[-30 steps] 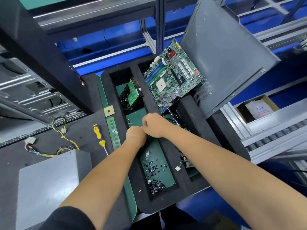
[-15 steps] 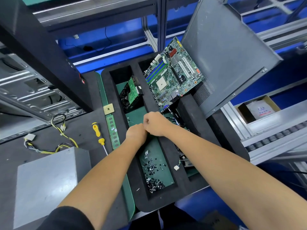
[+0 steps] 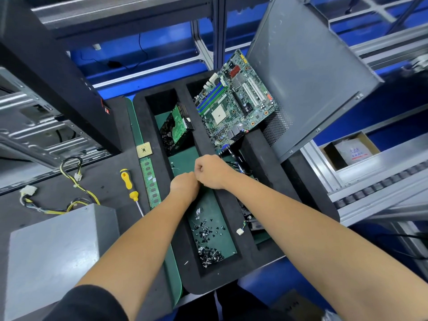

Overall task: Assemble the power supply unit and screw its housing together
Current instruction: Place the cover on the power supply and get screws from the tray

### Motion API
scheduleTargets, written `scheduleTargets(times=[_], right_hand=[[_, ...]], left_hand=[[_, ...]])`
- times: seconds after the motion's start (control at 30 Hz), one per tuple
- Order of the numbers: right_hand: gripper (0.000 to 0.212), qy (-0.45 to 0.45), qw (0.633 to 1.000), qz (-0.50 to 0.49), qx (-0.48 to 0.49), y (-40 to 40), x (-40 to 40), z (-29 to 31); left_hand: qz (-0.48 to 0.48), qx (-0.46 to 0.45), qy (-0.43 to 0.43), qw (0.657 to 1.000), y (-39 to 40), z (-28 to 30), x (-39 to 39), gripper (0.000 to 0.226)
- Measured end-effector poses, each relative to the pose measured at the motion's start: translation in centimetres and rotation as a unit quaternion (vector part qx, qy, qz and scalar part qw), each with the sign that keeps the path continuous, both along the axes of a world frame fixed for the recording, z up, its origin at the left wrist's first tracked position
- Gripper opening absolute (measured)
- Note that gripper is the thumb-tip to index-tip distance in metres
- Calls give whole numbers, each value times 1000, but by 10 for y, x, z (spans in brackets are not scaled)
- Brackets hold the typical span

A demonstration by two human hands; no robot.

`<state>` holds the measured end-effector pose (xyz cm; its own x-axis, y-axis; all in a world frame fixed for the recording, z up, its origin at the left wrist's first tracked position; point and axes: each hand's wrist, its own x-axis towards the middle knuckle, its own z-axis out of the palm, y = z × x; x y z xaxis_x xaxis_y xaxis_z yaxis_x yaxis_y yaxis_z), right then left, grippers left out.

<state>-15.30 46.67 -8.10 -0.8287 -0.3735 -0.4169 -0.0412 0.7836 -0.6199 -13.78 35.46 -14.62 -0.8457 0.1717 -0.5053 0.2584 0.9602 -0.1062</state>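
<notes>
Power supply [image 3: 53, 256]: grey metal box, near left on worktop [image 3: 111, 181]; I judge it heavy, stiff; grip by side walls.
Screws [image 3: 208, 242]: tiny, loose, in tray [image 3: 231, 281].
Left hand [image 3: 184, 186]: curled; contents unclear.
Right hand [image 3: 212, 171]: fisted; contents unclear.

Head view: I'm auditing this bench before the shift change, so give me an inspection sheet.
Surface: dark mat, black foam tray.
Job's things: grey metal power supply box; yellow-handled screwdriver; loose black screws in the tray.
Clutter: green motherboard, memory stick, square processor chip.
Hands: left hand and right hand touch, fingers curled; contents hidden.
Cables: yellow-black wire bundle.
Surroundings: grey case panel, conveyor rollers.
</notes>
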Motion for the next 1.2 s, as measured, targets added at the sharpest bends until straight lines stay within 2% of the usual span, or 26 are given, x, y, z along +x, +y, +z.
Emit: scheduleTargets(times=[0.17,0.37,0.47,0.63,0.73,0.83,0.9,1.2], right_hand=[[17,8,1000,7,3,1,0,0],[17,1,1000,2,5,2,0,-1],[17,-2,1000,0,5,1,0,-1],[17,4,1000,-7,-3,2,3,3],[19,8,1000,-18,-13,3,3,8],[19,4,1000,-16,-12,4,2,10],[18,3,1000,-15,-14,3,3,9],[19,5,1000,-22,-17,0,3,5]], left_hand=[[68,47,-10,997,0,2,-3,27],[4,21,-14,1000,2,0,-4,30],[1,25,-21,999,3,-2,-4,30],[101,87,-25,991,1,1,-6,27],[139,102,-59,983,0,2,-10,24],[117,97,-100,983,1,0,-10,29],[86,94,-100,987,2,-2,-9,23],[44,126,-121,984,4,2,-7,24]])
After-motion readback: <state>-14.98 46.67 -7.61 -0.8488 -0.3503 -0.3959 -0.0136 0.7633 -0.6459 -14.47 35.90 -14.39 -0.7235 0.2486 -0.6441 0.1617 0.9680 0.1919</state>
